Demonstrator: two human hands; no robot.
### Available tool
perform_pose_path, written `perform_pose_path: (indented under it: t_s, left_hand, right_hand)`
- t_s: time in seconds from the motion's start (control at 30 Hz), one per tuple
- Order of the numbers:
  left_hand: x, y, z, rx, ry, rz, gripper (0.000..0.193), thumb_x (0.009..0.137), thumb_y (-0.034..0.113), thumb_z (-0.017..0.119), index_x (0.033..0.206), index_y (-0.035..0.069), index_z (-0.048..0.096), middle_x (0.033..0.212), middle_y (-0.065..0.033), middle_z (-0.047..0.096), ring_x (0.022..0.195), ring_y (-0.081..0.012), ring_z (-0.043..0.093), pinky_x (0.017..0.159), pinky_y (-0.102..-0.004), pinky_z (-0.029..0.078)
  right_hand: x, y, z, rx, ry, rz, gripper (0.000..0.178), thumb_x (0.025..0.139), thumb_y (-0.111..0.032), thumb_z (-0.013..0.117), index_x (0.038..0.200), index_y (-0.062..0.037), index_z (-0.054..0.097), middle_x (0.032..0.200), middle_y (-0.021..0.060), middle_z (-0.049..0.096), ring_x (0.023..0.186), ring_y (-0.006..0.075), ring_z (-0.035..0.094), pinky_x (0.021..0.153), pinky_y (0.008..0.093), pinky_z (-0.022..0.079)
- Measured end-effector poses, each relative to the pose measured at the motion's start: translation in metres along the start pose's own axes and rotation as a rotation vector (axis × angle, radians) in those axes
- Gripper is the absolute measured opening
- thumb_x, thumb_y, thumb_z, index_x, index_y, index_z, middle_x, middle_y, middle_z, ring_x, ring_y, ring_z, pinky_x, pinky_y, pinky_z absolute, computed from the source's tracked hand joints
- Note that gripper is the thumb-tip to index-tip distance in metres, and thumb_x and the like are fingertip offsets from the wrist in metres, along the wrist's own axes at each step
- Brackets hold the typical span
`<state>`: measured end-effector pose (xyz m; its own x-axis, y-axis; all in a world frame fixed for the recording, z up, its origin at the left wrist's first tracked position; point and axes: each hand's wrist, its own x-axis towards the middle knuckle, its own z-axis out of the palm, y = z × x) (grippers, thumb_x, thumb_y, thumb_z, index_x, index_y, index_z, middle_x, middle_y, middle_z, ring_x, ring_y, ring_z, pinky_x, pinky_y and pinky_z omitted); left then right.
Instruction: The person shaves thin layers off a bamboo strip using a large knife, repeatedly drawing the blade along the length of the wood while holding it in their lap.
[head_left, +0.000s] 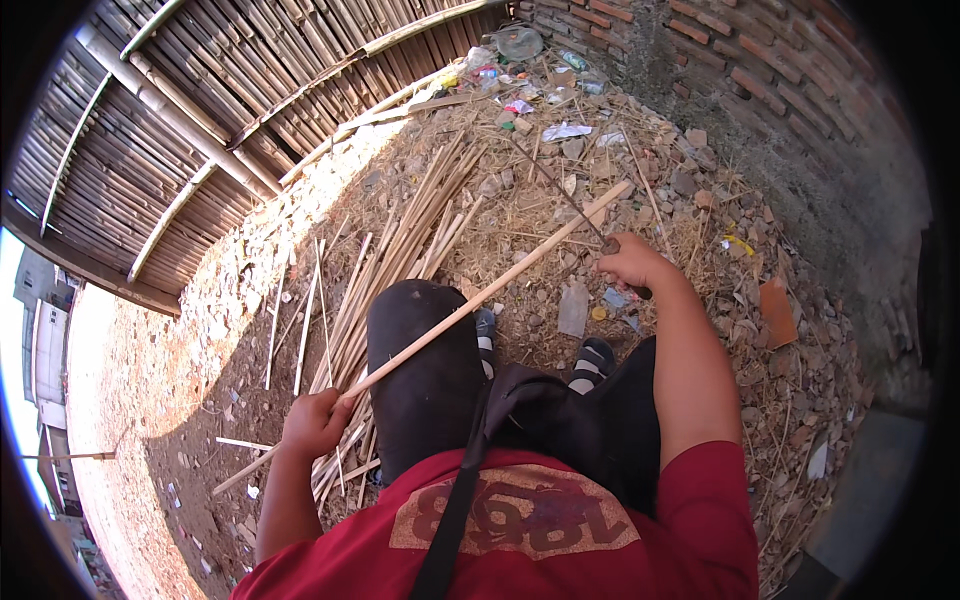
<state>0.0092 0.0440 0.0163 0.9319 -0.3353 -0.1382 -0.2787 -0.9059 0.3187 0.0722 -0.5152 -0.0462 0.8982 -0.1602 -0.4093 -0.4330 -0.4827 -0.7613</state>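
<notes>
On the rubble-strewn ground [740, 400] beside a bamboo wall, I see someone sitting low with a pale strip [480, 293] slanting over the left knee [425, 330]. The left arm reaches forward, its hand [313, 425] curled round the strip's nearer part, thumb side up. The right arm stretches out farther, elbow nearly straight, and that hand [632, 262] is closed in a fist on the handle of a knife [556, 188]. Its thin dark blade points up and to the left, crossing the strip near its far end; I can't tell from here whether the edge is biting into it.

The red shirt [340, 540] carries a tan chest panel with large dark characters, upside down from where I look. A black strap [462, 510] runs over it.

Left of the knee, a loose bundle [365, 290] of similar strips fans out on the ground, close to the left hand. On the other side, stones and scraps spread from the right forearm to the brick wall [760, 70], which stands well apart from the knife. The bamboo wall [300, 60] edges the upper left, beyond the bundle.
</notes>
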Motion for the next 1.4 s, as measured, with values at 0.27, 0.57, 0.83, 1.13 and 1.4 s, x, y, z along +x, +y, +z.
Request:
perform_pose_path:
  t_s: [0.27,0.57,0.83,1.13,1.4]
  left_hand:
    - [0.001,-0.010,0.011,-0.097,-0.038,-0.011,0.043,0.098,0.035,0.058,0.071,0.001,0.056,0.060,-0.0229,0.055,0.061,-0.0453,0.059,0.056,-0.0511,0.044]
    - [-0.002,-0.010,0.011,-0.044,-0.002,-0.003,0.044,0.098,0.036,0.058,0.071,0.002,0.053,0.062,-0.0228,0.056,0.062,-0.0458,0.059,0.056,-0.0517,0.044]
    - [-0.003,-0.010,0.017,-0.111,0.012,0.018,0.045,0.099,0.037,0.056,0.073,0.001,0.053,0.062,-0.0234,0.056,0.062,-0.0466,0.058,0.056,-0.0519,0.044]
    - [-0.001,0.005,0.008,-0.141,0.016,0.018,0.044,0.100,0.036,0.057,0.074,0.001,0.054,0.061,-0.0226,0.054,0.059,-0.0445,0.057,0.056,-0.0491,0.043]
    - [0.010,0.036,0.018,-0.155,0.034,0.009,0.043,0.100,0.040,0.056,0.078,0.003,0.057,0.067,-0.0213,0.060,0.065,-0.0443,0.062,0.058,-0.0510,0.045]
  right_hand:
    - [0.000,0.022,-0.019,0.395,-0.089,0.062,0.036,0.074,-0.030,0.081,0.086,-0.0012,0.062,0.068,0.0070,0.060,0.064,0.0231,0.063,0.059,0.0384,0.049]
    - [-0.007,-0.010,0.009,-0.002,-0.080,-0.069,0.015,0.082,-0.013,0.070,0.084,-0.0039,0.058,0.062,0.0027,0.056,0.048,0.0131,0.052,0.045,0.0328,0.043]
    - [-0.007,-0.003,-0.013,0.023,0.239,-0.130,0.049,0.078,-0.019,0.074,0.118,0.0047,0.058,0.081,0.0092,0.063,0.055,0.0154,0.058,0.051,0.0330,0.046]
    - [-0.007,0.012,-0.022,0.069,0.230,0.026,0.053,0.080,-0.024,0.077,0.123,0.0036,0.062,0.077,0.0066,0.067,0.054,0.0144,0.057,0.052,0.0310,0.046]
    - [-0.026,-0.027,0.004,0.719,-0.060,-0.202,0.017,0.088,-0.016,0.074,0.097,-0.0061,0.064,0.115,0.0136,0.072,0.058,0.0066,0.054,0.056,0.0258,0.049]
